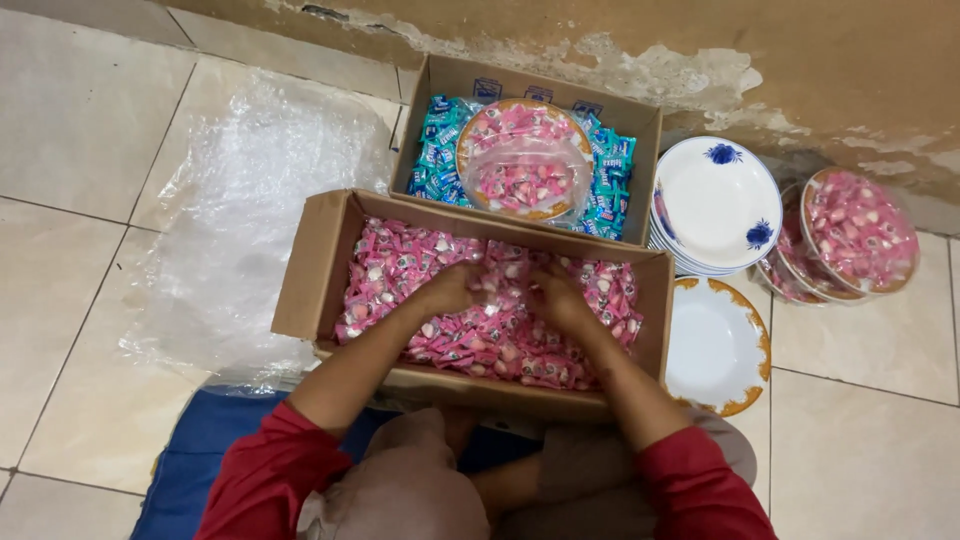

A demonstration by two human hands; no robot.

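Far left: clear plastic sheet (250, 210) on the tiles.
Centre: near box (320, 270) of pink candies (480, 330).
Left hand (450, 288): fingers curled shut on candies.
Right hand (560, 298): same, just beside it.
Upper centre: far box (640, 130), blue candies (435, 150).
Right: plates (715, 205).

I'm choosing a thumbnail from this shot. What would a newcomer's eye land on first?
The open cardboard box in the middle, heaped with pink wrapped candies, with the left hand and right hand dug into them. Behind it, a second box holds blue candies; white plates sit at right.
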